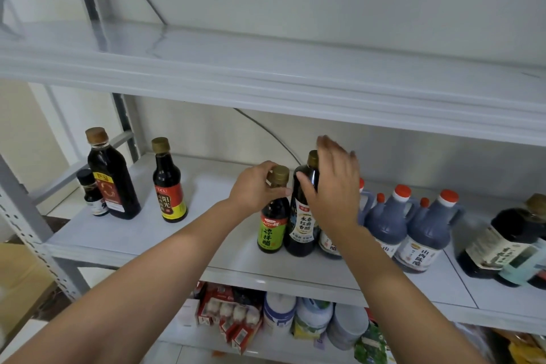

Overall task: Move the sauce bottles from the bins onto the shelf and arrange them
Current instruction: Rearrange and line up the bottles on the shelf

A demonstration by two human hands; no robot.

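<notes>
On the white middle shelf (147, 233) stand several dark sauce bottles. My left hand (255, 190) grips the neck of a green-labelled bottle (273, 224) with a gold cap. My right hand (334, 186) lies with spread fingers against the upper body of a taller dark bottle (302, 221) with a cream label, right beside the green one. To the right stand jugs with orange caps (425, 230), one partly hidden behind my right hand. At the left stand a red-and-yellow-labelled bottle (169, 183), a tall bottle (110, 177) and a small bottle (92, 193).
More dark bottles (508, 242) stand at the far right shelf edge. The upper shelf (266, 74) hangs low over the bottles. The lower shelf holds red packets (233, 316) and white tubs (313, 319). A perforated grey post (26, 233) runs down the left.
</notes>
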